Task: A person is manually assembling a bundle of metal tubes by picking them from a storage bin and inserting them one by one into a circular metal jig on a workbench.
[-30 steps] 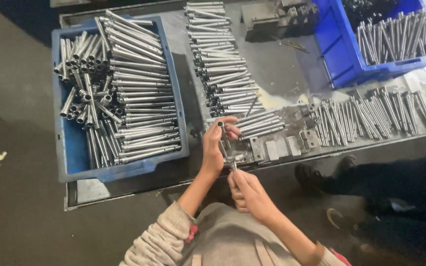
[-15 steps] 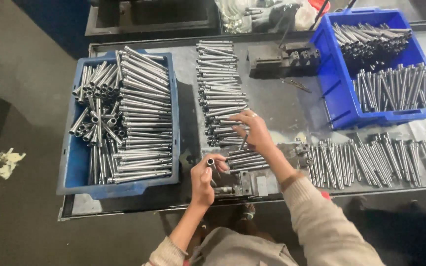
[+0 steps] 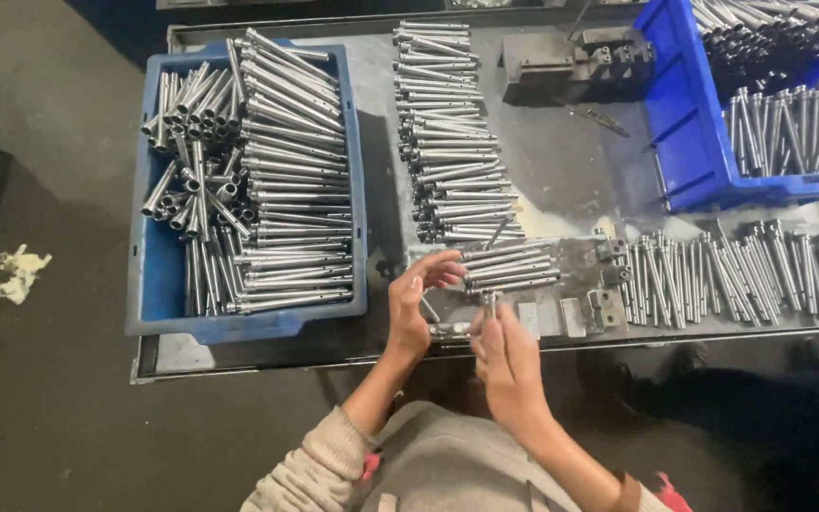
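Note:
My left hand [image 3: 416,301] hovers at the near edge of the dark metal table [image 3: 561,171], fingers spread beside a short row of steel rods [image 3: 512,266]. It touches a small metal fixture [image 3: 451,328] at the table's front. My right hand [image 3: 504,356] is close beside it, fingers pinched on a short upright steel pin [image 3: 491,303] over the fixture. A long column of the same rods [image 3: 447,133] runs away from my hands up the middle of the table.
A blue bin [image 3: 158,284] full of steel tubes stands at the left. Another blue bin [image 3: 689,142] with rods sits at the back right, above a row of assembled rods [image 3: 741,270]. A dark metal block [image 3: 571,62] lies at the back. A crumpled rag [image 3: 16,273] is on the floor.
My right hand has drawn back from the rod column to the fixture and now pinches a pin. The left hand has stayed by the fixture. The camera has shifted.

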